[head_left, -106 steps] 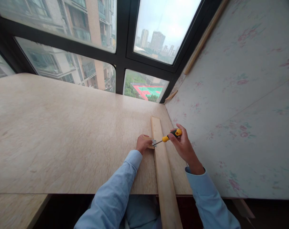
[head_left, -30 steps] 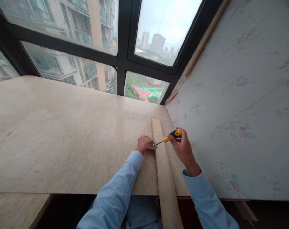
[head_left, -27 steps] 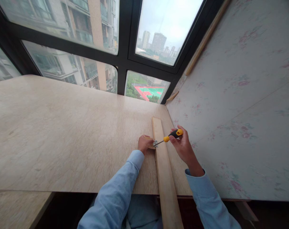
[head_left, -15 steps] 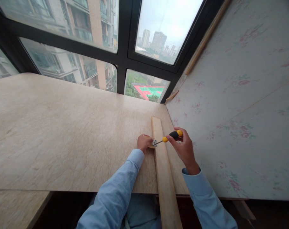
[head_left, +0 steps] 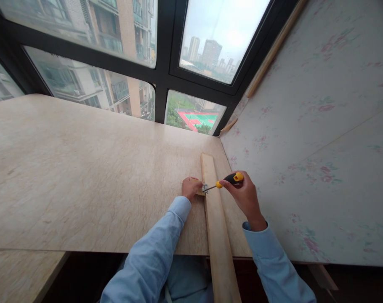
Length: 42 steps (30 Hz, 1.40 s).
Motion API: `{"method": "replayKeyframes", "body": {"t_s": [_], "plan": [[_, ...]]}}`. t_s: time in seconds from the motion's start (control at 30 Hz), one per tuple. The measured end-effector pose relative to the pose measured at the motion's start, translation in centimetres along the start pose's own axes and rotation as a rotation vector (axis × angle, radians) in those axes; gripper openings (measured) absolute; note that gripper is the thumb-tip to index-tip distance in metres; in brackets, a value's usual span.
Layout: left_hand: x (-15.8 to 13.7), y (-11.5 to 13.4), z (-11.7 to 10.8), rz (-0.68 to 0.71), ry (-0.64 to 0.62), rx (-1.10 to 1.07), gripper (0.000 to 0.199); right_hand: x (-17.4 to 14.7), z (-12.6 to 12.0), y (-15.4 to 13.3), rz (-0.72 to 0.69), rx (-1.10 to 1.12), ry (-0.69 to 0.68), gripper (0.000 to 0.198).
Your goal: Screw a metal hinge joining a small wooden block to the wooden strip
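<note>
Screwdriver (head_left: pixel 230 179) slants leftward from the gripping right hand (head_left: pixel 246 196); left hand (head_left: pixel 190 187) holds wood piece (head_left: pixel 200 193).

Plank (head_left: pixel 218 227) on sill (head_left: pixel 84 176), wall (head_left: pixel 305 181) to R, window (head_left: pixel 161 88) bhd.

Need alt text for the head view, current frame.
A person's right hand holds a yellow-and-black screwdriver, its tip at a small metal fitting by the edge of a long wooden board; the left hand grips a small wooden piece. The board overhangs a marble-patterned ledge beside a dark-framed window and floral wall.
</note>
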State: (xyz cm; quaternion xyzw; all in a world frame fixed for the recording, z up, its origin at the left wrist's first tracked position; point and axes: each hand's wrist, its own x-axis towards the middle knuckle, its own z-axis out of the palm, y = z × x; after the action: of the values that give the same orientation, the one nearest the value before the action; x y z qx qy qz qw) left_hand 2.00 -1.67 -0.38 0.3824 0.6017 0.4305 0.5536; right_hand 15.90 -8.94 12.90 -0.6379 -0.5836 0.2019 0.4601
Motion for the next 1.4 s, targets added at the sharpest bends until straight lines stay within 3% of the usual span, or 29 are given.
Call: {"method": "replayKeyframes", "body": {"t_s": [0.07, 0.13, 0.23, 0.33, 0.43, 0.63, 0.7, 0.83, 0.93, 1.03, 1.2, 1.4], "plan": [[-0.1, 0.0, 0.0, -0.026, 0.012, -0.088, 0.027, 0.1, 0.3, 0.3, 0.01, -0.09, 0.069, 0.048], [-0.2, 0.2, -0.1, -0.045, 0.016, -0.162, 0.028, 0.2, 0.6, 0.9, 0.006, 0.042, 0.05, 0.05], [-0.3, 0.3, -0.1, -0.049, 0.006, -0.198, 0.028, 0.1, 0.5, 1.4, -0.01, 0.365, -0.1, 0.053], [-0.3, 0.4, -0.1, -0.045, 0.0, -0.202, 0.029, -0.3, 0.0, 0.7, -0.034, 0.479, -0.24, 0.048], [-0.3, 0.3, -0.1, -0.045, 0.004, -0.189, 0.029, -0.7, -0.2, -0.3, -0.069, 0.395, -0.265, 0.04], [-0.2, 0.2, -0.1, -0.048, 0.008, -0.139, 0.032, -0.4, 1.0, 0.1, -0.087, -0.014, 0.103, 0.049], [-0.2, 0.2, -0.1, -0.053, 0.007, -0.129, 0.033, -0.3, 1.2, 0.5, -0.084, 0.089, 0.068, 0.052], [-0.1, 0.2, -0.1, -0.05, 0.0, -0.131, 0.033, -0.4, 0.8, 0.5, -0.051, 0.396, -0.131, 0.06], [-0.1, 0.2, -0.2, -0.047, -0.009, -0.125, 0.031, -0.7, 0.4, -0.1, -0.023, 0.447, -0.219, 0.053], [-0.1, 0.2, -0.2, -0.05, -0.01, -0.117, 0.029, -0.7, 0.3, -0.5, -0.033, 0.341, -0.189, 0.044], [-0.3, 0.3, -0.3, -0.052, -0.023, -0.154, 0.032, -0.4, 0.6, -0.4, -0.009, -0.091, 0.044, 0.047], [-0.3, 0.6, -0.3, -0.059, -0.025, -0.135, 0.031, -0.8, 0.7, -0.1, -0.068, 0.335, -0.143, 0.059]]}}
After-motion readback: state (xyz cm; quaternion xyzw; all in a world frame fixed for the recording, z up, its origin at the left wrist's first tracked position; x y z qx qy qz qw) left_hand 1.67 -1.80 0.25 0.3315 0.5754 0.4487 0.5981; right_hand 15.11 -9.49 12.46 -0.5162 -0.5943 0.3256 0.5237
